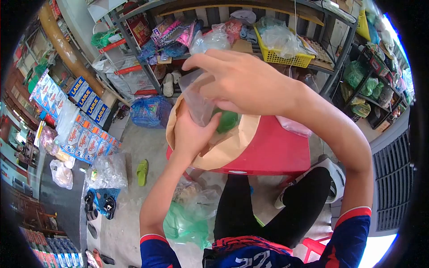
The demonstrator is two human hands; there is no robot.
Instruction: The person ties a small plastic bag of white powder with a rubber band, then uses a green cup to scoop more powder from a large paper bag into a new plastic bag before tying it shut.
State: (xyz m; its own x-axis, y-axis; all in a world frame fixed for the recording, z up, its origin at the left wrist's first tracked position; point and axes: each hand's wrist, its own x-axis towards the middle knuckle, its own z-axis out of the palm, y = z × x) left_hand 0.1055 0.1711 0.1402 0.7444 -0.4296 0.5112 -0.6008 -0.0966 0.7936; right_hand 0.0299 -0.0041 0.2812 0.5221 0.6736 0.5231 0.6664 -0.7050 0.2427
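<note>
A brown paper bag (pixel 237 147) stands wide open on the red table (pixel 281 149). Over its mouth, my left hand (pixel 192 134) grips the lower part of a clear plastic bag (pixel 196 100), thumb against the plastic. My right hand (pixel 228 80) is above it at the plastic bag's upper part, index finger stretched out and curved; the other fingers bend down by the plastic, their tips partly hidden. Something green (pixel 227 121) lies inside the paper bag, just right of my left thumb.
Behind the table stands a metal shelf with a yellow basket (pixel 286 58) and plastic bags. A blue bag (pixel 150 111) and a green slipper (pixel 142 172) lie on the floor at left, with beer cartons (pixel 85 138) farther left. Green plastic (pixel 185 225) lies by my legs.
</note>
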